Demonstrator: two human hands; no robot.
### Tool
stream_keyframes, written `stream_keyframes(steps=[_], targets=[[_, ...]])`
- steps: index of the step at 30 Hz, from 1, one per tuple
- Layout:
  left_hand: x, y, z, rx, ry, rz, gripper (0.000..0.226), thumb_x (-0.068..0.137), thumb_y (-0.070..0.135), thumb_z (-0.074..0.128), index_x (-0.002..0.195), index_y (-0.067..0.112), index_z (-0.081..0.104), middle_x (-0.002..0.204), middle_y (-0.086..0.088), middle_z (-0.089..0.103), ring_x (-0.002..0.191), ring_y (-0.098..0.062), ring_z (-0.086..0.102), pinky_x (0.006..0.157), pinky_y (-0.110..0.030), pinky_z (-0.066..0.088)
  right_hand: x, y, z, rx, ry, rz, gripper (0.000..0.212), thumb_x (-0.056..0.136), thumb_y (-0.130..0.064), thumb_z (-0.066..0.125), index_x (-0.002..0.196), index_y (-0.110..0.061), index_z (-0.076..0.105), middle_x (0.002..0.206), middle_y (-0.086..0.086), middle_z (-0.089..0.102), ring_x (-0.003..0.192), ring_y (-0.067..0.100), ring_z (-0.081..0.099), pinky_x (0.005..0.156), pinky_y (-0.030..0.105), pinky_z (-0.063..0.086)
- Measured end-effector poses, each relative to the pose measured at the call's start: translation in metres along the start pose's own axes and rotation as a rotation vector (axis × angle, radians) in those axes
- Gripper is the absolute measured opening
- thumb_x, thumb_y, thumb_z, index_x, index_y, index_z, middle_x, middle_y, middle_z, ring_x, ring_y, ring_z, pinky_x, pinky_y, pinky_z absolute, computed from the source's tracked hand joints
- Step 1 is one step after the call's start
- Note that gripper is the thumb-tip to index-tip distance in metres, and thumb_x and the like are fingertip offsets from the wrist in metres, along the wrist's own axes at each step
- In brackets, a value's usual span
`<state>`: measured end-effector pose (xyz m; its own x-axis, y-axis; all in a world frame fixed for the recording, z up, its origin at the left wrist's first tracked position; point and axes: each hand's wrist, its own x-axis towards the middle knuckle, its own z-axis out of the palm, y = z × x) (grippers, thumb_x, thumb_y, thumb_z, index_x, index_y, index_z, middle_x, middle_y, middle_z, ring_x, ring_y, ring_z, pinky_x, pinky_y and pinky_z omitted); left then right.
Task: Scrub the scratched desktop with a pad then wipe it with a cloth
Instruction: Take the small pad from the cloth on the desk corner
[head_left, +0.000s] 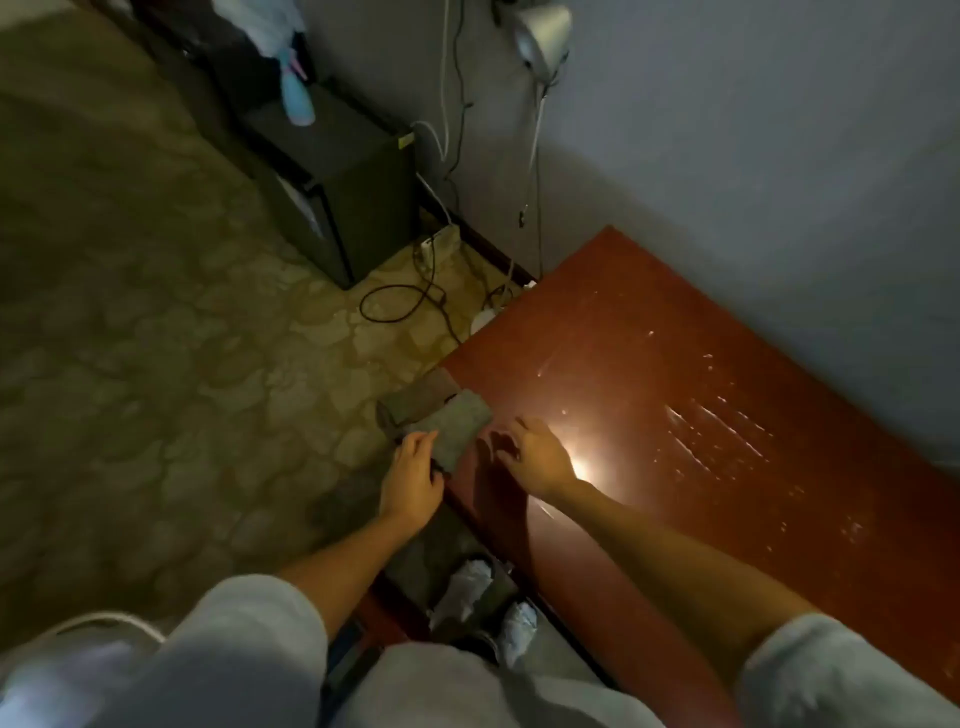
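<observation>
Broad red-brown desktop (675, 322) set against the wall, with pale scratches (717, 431) strewn over the middle and toward the wall-side edge, all plain to see and with no sign of rubbing out. Off the end edge, down on the floor, a black cabinet (332, 192) with loose cables and a power strip (441, 240) beside it. Above the far corner, a grey lamp head (543, 36) up the wall. Right hand (535, 457) low over the desktop just inside the front edge, fingers spread and straight, gripping nothing; contact with the wood not clear. Left hand (413, 478) just off the front edge by the near corner, fingers and thumb closed on the near end of a grey-green pad (457, 428). Pad lying partly over that corner, well apart from the scratches. Beneath and beyond it, a darker flat piece (415, 402) hanging past the corner; perhaps the cloth, but too dim to say. Judged from this: the very start, with the pad in hand but not yet brought to the marks. Left to do: all the scrubbing, then the whole wipe.
</observation>
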<state>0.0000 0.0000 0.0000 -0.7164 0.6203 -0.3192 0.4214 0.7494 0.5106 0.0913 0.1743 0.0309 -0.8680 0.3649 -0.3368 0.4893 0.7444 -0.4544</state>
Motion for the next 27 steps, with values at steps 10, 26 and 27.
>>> stream_keyframes(steps=[10, 26, 27], targets=[[0.031, -0.003, 0.000, 0.081, 0.113, 0.051, 0.048, 0.091, 0.028, 0.058, 0.136, 0.014, 0.047, 0.129, -0.002, 0.046, 0.124, -0.019, 0.040, 0.099, -0.029, 0.041, 0.058, -0.020, 0.026, -0.198, -0.112, -0.391, 0.057, 0.093, -0.007, 0.044, 0.148, -0.015, 0.030, 0.157, 0.004, 0.022, 0.147, 0.021, 0.016, 0.118, 0.039, 0.022], [0.024, -0.003, 0.056, 0.153, 0.130, 0.403, 0.066, 0.078, 0.020, 0.073, 0.135, 0.015, 0.040, 0.137, -0.011, 0.045, 0.127, -0.029, 0.046, 0.101, -0.042, 0.045, 0.035, 0.033, 0.032, -0.219, -0.021, -0.120, 0.050, 0.077, -0.042, 0.069, 0.106, -0.007, 0.050, 0.111, 0.013, 0.053, 0.104, 0.032, 0.049, 0.080, 0.039, 0.039], [0.024, -0.001, 0.055, 0.121, 0.126, 0.401, 0.071, 0.079, 0.021, 0.073, 0.139, 0.016, 0.035, 0.140, -0.011, 0.042, 0.129, -0.028, 0.043, 0.102, -0.042, 0.043, 0.031, 0.035, 0.030, -0.162, -0.020, -0.074, 0.047, 0.078, -0.039, 0.069, 0.105, -0.007, 0.048, 0.109, 0.015, 0.056, 0.100, 0.033, 0.052, 0.075, 0.038, 0.039]])
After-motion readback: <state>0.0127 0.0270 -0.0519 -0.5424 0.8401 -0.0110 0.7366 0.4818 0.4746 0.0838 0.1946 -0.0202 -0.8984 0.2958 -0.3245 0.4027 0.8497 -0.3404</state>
